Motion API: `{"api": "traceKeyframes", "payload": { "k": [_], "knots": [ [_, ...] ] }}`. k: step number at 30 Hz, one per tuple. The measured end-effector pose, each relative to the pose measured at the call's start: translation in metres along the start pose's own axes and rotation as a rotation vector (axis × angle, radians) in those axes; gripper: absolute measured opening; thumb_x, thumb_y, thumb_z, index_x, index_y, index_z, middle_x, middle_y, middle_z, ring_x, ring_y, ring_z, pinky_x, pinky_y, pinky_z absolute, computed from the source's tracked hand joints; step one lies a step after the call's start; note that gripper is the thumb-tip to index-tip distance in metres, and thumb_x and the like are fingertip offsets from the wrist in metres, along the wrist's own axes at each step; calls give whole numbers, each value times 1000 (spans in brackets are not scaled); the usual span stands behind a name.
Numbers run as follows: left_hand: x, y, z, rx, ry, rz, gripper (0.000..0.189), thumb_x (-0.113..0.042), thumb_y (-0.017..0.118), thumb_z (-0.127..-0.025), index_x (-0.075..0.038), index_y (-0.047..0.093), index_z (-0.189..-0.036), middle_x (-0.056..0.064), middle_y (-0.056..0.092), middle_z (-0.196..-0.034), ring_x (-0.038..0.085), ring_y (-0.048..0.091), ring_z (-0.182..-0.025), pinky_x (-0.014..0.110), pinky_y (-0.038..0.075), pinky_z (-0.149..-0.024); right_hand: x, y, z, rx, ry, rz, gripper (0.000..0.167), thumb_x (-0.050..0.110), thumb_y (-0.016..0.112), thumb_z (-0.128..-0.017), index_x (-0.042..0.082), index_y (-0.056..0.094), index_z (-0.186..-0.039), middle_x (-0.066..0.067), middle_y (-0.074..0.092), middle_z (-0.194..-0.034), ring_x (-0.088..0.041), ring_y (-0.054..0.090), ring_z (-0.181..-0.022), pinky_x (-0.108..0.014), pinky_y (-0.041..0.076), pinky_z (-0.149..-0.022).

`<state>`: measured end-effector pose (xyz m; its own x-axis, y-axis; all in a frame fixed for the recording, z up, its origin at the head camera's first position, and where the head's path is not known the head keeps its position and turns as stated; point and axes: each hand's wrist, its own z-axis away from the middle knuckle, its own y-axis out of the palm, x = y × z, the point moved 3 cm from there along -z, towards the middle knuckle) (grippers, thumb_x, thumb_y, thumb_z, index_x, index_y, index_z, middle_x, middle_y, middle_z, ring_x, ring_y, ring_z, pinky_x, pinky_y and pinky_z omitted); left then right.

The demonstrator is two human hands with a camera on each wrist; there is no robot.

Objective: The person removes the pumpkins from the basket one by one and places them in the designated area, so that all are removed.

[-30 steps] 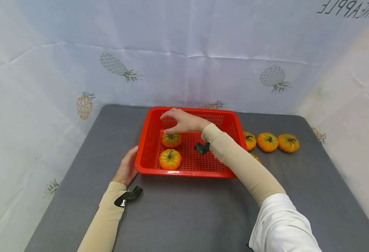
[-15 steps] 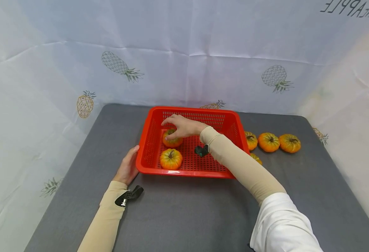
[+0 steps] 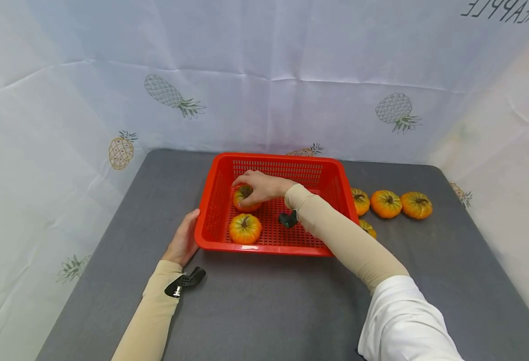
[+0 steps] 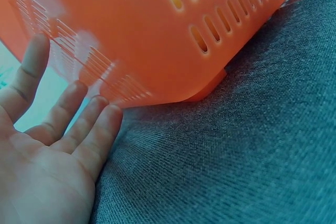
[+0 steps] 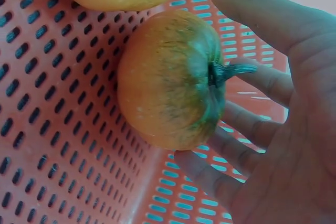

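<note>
Cupping the far pumpkin (image 3: 241, 193) in the head view, the right hand (image 3: 264, 186) is inside the basket (image 3: 269, 249), thumb on the pumpkin's near side and fingers beyond it. Getting a grasp on it appears to be the step in hand. The near pumpkin (image 3: 244, 229) sits just beside it. The left hand (image 3: 183, 240) rests at the basket's left end. On the table (image 3: 264, 306), right of the basket, are a row of three pumpkins (image 3: 385, 203) and a fourth (image 3: 368, 228) nearer the person, partly hidden; the basket's right wall stands between them and the right hand.

In the left wrist view, the left fingers are spread, tips at the basket's slotted wall, pinching nothing; probably steadying it.

In the right wrist view, thumb and fingers are spread about the far pumpkin, its stem toward the palm. Whether any fingertip presses its skin, I cannot tell. A firm grip would call for drawing them together, with the near pumpkin and basket wall limiting room.
</note>
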<state>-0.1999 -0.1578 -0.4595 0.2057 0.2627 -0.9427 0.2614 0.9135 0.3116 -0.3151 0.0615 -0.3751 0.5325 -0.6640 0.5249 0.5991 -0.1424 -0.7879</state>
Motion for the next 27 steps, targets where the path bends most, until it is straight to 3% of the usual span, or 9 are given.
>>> {"api": "traceKeyframes", "payload": {
  "k": [13, 27],
  "knots": [
    [2, -1, 0, -40, -42, -43, 45, -51, 33, -104, -18, 56, -125, -8, 69, -110, 9, 65, -99, 27, 54, -88, -8, 13, -6, 48, 21, 13, 69, 41, 70, -93, 23, 42, -152, -10, 40, -151, -25, 39, -141, -44, 40, -114],
    [2, -2, -1, -13, -27, -23, 44, -48, 31, -106, -18, 56, -125, -7, 68, -111, 8, 64, -101, 27, 53, -90, -11, 21, -10, 56, 80, 35, 75, 44, 71, -92, 25, 35, -155, -11, 37, -153, -28, 35, -143, -47, 39, -115]
  ]
}}
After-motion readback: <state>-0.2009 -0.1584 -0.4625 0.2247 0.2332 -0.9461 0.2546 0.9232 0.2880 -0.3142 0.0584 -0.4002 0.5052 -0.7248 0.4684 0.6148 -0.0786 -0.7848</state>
